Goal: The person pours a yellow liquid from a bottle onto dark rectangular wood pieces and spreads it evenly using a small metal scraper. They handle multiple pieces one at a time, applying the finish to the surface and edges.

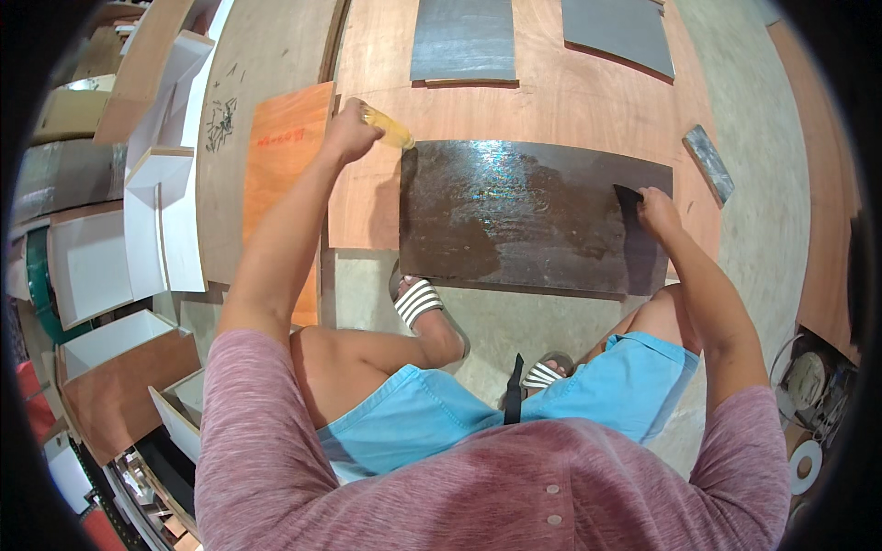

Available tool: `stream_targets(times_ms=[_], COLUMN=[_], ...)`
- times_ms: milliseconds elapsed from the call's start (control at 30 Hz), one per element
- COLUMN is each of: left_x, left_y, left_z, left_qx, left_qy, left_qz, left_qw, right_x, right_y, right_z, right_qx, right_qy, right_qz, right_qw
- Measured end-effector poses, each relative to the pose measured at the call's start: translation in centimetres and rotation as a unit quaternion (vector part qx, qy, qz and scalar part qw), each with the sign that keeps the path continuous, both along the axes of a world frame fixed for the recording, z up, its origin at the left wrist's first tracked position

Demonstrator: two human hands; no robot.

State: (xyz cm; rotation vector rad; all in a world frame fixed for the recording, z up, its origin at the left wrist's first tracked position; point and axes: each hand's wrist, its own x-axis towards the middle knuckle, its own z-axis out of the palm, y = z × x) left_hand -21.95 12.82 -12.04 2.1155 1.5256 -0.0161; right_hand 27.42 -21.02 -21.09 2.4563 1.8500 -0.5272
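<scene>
A dark brown board (514,239) lies flat in front of me, partly covered by a wet, glossy film that reflects the light. My left hand (352,133) is wrapped round a clear bottle (390,127) of yellow liquid, tilted so its narrow end points down at the board's far left corner. At the board's right side, my right hand (658,213) pinches a thin black scraper (628,196), its flat blade hanging over the surface. Whether the blade touches the board I cannot tell.
Beneath the board is a large plywood sheet (367,216). Two grey panels (463,41) (620,35) lie farther off, and a small grey strip (708,165) is at the right. Left are an orange wood board (276,184), scattered screws (220,126) and white box parts (170,220).
</scene>
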Motion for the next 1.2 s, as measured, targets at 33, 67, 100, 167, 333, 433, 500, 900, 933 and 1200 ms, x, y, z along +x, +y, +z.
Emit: stream_targets(times_ms=[33, 67, 100, 167, 333, 433, 500, 900, 933, 1200], left_x=[0.9, 1.9, 1.9, 2.0, 1.9, 2.5, 2.7, 2.3, 2.0, 2.2], left_y=[-0.4, -1.8, -1.7, -1.5, -1.3, -2.7, -2.3, -1.9, -1.8, -2.0], left_z=[0.6, 0.6, 0.9, 1.3, 1.1, 1.2, 1.4, 1.3, 1.1, 1.4], left_qx=[0.0, 0.02, 0.013, -0.001, 0.027, 0.02, 0.013, 0.035, 0.041, 0.045], left_qy=[0.018, 0.071, 0.054, 0.021, 0.033, 0.049, 0.031, 0.022, 0.027, -0.008], left_qz=[-0.016, -0.014, -0.015, -0.018, -0.016, -0.021, -0.03, -0.025, -0.035, -0.005], left_qw=[1.0, 0.997, 0.998, 1.0, 0.999, 0.998, 0.999, 0.999, 0.998, 0.999], right_x=[0.3, 0.6, 0.6, 0.7, 0.6, 0.5, 0.5, 0.6, 0.5, 0.1], right_y=[-0.2, -0.5, -0.7, -0.6, -0.5, -0.6, -0.6, -0.4, -0.4, -0.2], right_z=[-0.1, -0.2, -0.1, -0.3, -0.4, -0.3, -0.3, -0.4, -0.3, 0.4], right_qx=[-0.008, -0.016, -0.024, -0.011, 0.005, -0.002, -0.011, -0.006, -0.013, -0.05], right_qy=[-0.003, -0.007, -0.01, -0.019, -0.017, -0.018, -0.017, -0.025, -0.028, -0.04], right_qz=[-0.004, -0.008, -0.01, -0.003, 0.002, 0.0, -0.005, 0.014, 0.014, 0.011], right_qw=[1.0, 1.0, 1.0, 1.0, 1.0, 1.0, 1.0, 1.0, 0.999, 0.998])
